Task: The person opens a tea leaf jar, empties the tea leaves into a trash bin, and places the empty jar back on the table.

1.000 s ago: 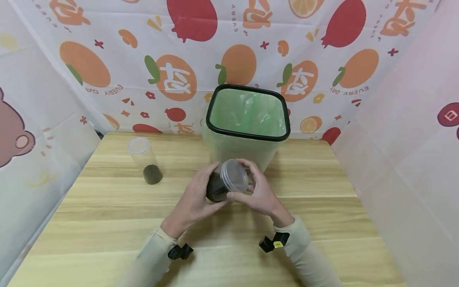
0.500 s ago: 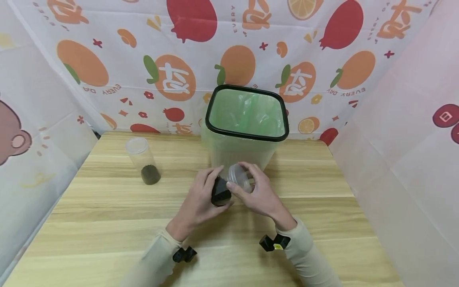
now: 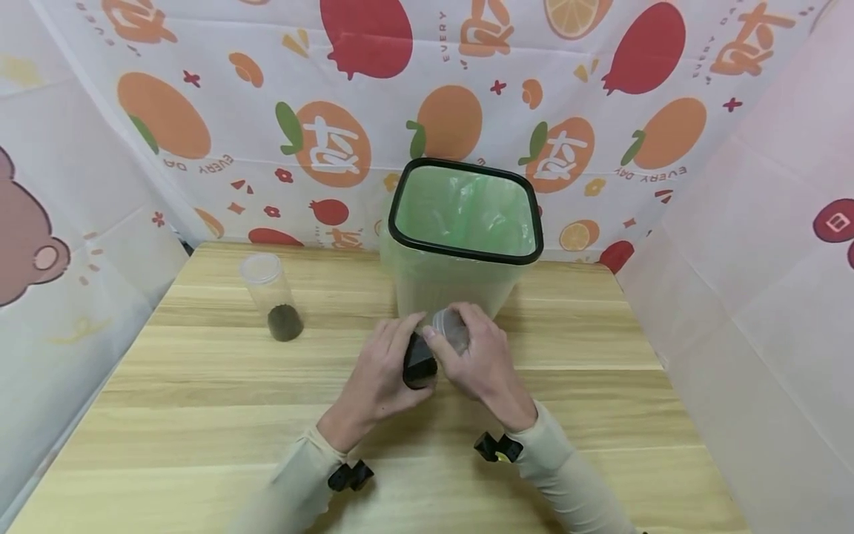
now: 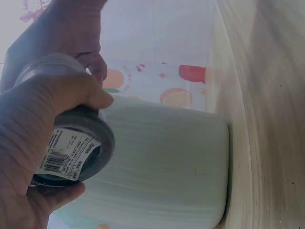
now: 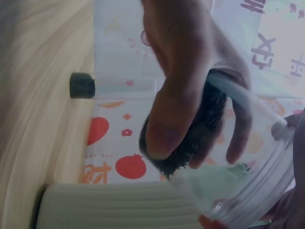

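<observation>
A clear plastic jar (image 3: 419, 365) with dark, flaky loose contents (image 5: 202, 126) is tilted in front of the bin. My left hand (image 3: 380, 374) grips its lower body, thumb on one side and fingers on the other. At the other end my right hand (image 3: 483, 363) holds the ridged clear lid (image 3: 455, 331), fingers and thumb curled round its edge. In the right wrist view the contents gather at the jar's base, and the upper wall is see-through. A printed barcode label (image 4: 66, 153) shows on the bottom in the left wrist view.
Behind the hands stands a pale green bin (image 3: 460, 257) with a black rim and a green liner bag. A taller clear container (image 3: 265, 285) with dark contents at its bottom stands at the left on the wooden table (image 3: 200, 415). Fruit-print cloth (image 3: 233, 133) hangs behind.
The jar has tipped and shifted slightly to the right, its dark base turning toward the head camera. My right hand's fingers have turned further round the lid. The left hand has moved along with the jar.
</observation>
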Demonstrator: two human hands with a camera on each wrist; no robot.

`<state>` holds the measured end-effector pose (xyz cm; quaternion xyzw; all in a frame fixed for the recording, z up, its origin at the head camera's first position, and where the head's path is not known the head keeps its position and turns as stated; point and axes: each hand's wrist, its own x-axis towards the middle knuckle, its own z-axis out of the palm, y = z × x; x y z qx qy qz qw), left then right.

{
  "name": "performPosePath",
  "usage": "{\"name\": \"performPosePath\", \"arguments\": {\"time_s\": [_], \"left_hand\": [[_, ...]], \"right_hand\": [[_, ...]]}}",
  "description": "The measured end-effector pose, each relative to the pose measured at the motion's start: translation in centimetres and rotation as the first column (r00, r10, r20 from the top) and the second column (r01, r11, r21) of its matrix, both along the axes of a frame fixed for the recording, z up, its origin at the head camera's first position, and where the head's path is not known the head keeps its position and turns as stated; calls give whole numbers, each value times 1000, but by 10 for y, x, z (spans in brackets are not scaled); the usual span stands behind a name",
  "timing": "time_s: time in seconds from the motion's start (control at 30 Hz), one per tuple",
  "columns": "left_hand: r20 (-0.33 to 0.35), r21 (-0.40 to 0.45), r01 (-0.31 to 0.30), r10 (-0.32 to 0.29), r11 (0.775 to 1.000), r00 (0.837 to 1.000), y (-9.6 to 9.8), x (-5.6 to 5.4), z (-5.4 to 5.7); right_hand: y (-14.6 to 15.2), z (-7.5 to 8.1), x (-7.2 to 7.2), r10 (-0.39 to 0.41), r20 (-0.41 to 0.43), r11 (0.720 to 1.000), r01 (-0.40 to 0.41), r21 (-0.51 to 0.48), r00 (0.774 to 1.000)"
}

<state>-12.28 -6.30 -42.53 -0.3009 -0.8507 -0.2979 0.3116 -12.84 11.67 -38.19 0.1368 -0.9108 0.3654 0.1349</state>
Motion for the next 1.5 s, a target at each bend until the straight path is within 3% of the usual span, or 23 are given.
{"name": "performPosePath", "arguments": {"time_s": [0.3, 0.5, 0.6, 0.7, 0.83, 0.97, 1.07, 1.23, 1.3, 1.5], "left_hand": [[-9, -26, 35, -36, 999, 999, -2, 1, 4], [40, -41, 69, -67, 997, 997, -5, 4, 11], [115, -9, 130, -129, 991, 985, -9, 6, 15], [166, 38, 187, -191, 982, 967, -14, 11, 18], [170, 67, 210, -219, 975, 961, -18, 13, 22], [185, 67, 201, -210, 977, 960, -19, 12, 25], [185, 59, 184, -192, 981, 964, -20, 12, 26], [183, 35, 148, -152, 988, 971, -21, 12, 25], [188, 27, 149, -151, 989, 970, -21, 13, 24], [195, 21, 158, -159, 987, 968, -19, 11, 20]], "right_hand": [[0, -8, -1, 47, -183, 999, -49, -8, 982], [2, -11, -1, 75, -290, 995, -92, -45, 954], [3, -10, 0, 135, -376, 989, -148, -8, 917], [3, -8, 0, 221, -452, 974, -220, 56, 864], [4, 0, -2, 301, -501, 951, -290, 102, 811], [9, 9, -3, 394, -461, 914, -390, 109, 795], [15, 13, -3, 473, -365, 875, -477, 85, 802], [24, 16, -2, 539, -237, 838, -541, 62, 808], [28, 18, -1, 569, -213, 819, -572, 54, 794], [39, 27, -1, 675, -149, 734, -677, 46, 722]]}}
